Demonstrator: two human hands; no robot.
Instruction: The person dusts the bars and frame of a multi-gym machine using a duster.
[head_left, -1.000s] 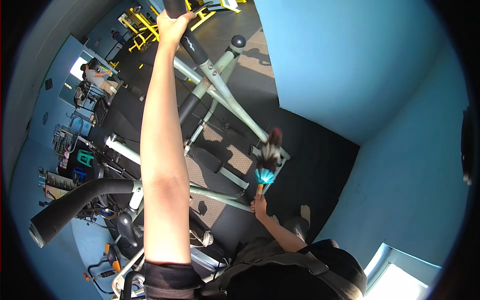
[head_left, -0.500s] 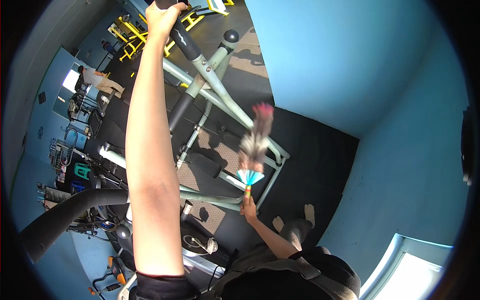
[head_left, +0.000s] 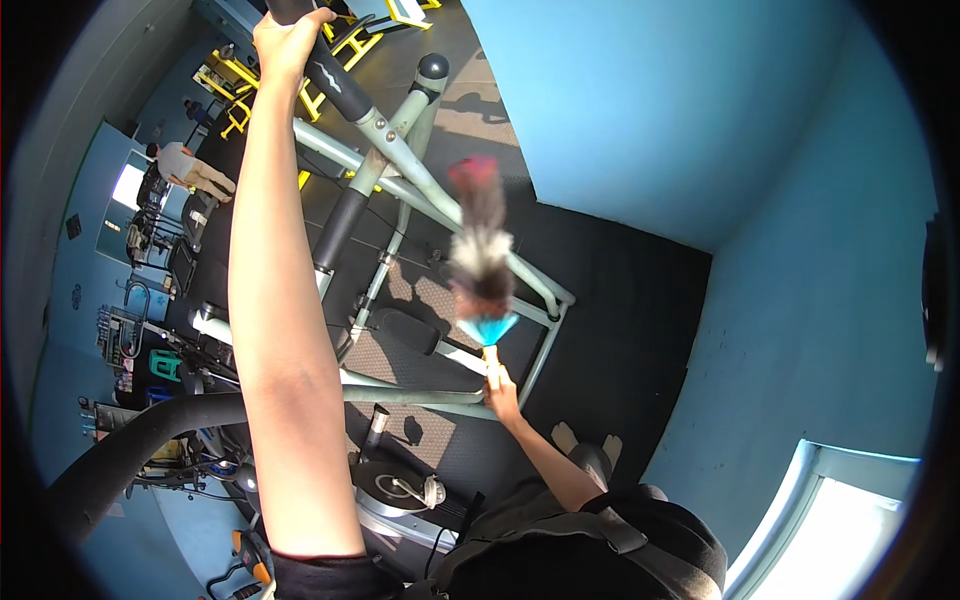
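Observation:
At the top of the view, my left hand [head_left: 288, 45] is wrapped around the black foam grip [head_left: 338, 85] of a pale green tubular exercise machine's lever arm. My left arm stretches up along the left part of the picture. Lower down, my right hand [head_left: 501, 388] holds a feather duster [head_left: 482, 265] by its short handle, fingers closed round it. The duster has a turquoise collar, brown and white feathers and a pink tip, all smeared by motion. Its feathers overlap the machine's sloping frame tube [head_left: 535, 280] in this view.
A black footrest [head_left: 410, 332] sits low on the machine, and a curved black handle [head_left: 140, 445] juts in at left. Blue walls [head_left: 660, 120] rise on the right. Far left, a person [head_left: 190, 168] stands among gym equipment near a green stool [head_left: 165, 365].
The feather duster has swung up and to the left with my right hand. My left hand keeps its hold on the grip while the whole view shifts slightly.

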